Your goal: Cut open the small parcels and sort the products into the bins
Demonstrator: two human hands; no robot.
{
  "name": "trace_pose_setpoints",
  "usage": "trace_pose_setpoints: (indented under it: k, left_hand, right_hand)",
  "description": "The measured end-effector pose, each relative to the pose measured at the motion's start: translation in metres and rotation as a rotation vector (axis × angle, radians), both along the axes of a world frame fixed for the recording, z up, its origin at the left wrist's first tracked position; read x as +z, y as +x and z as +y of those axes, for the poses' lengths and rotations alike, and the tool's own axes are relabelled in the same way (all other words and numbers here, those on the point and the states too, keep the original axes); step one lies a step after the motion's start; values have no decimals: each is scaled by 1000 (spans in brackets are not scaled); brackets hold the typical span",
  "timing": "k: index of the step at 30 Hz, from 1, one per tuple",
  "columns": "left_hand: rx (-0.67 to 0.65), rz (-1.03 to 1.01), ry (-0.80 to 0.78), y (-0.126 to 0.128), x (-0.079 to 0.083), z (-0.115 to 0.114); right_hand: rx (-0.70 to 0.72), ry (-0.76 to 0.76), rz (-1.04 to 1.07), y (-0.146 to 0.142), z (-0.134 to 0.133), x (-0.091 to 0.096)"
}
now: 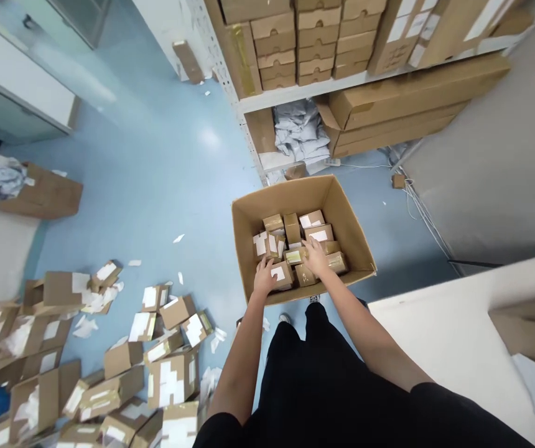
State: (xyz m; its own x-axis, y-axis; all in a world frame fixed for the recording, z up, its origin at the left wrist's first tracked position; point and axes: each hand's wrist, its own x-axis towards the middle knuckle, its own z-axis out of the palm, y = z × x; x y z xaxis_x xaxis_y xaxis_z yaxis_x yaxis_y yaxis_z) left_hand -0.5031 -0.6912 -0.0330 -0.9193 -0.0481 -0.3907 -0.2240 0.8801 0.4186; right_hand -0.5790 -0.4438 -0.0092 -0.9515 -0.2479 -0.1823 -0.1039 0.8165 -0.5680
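Observation:
Before me stands an open cardboard carton (280,198) with several small boxes packed inside. My left hand (264,278) is at the near left of its interior, against a small box with a white label (281,275). The fingers of this hand are extended and the thumb is apart. Near the middle of the contents, my right hand (315,258) reaches down with spread fingers. It touches the end of a taped small box (294,256). Its palm hides part of the boxes beneath. Other labelled boxes (318,234) lie just beyond the right hand.
A shelf rack (295,93) with stacked boxes stands beyond the carton. Many taped boxes (172,376) and paper scraps are strewn on the blue floor at left. A white table (454,323) is at right, and cables (428,218) run along the wall.

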Motion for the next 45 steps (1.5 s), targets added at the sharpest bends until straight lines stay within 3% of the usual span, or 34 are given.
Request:
trace_pose_setpoints:
  k: [5, 9, 19, 22, 24, 29, 32, 36, 40, 45]
  left_hand:
    - [57, -138, 6, 6, -41, 4]
    - [153, -218, 27, -1, -88, -4]
    - [419, -273, 68, -94, -241, -55]
    - [472, -251, 57, -110, -273, -62]
    - [533, -232, 41, -115, -287, -62]
    - [535, -230, 24, -115, -298, -39]
    - [514, -238, 109, -108, -300, -22]
    - [450, -211, 200, -95, -296, -10]
    - [396, -195, 186, -87, -271, -4]
    - [238, -18, 174, -88, -199, 16]
  right_hand:
    - [98, 41, -180, -28, -18, -39]
    - [111, 83, -303, -31, -38, -82]
    - [119, 110, -314, -37, -83, -201]
    - [142, 120, -334, -41, -100, -231]
    - [144, 114, -342, -41, -109, -249]
    - [121, 109, -363, -44, -121, -288]
    - [135, 93, -375, -57, -127, -308]
    - [157, 86, -422, -74, -130, -319]
    - [150, 141, -421, -77, -120, -298]
    - [103, 120, -303, -65, -84, -235]
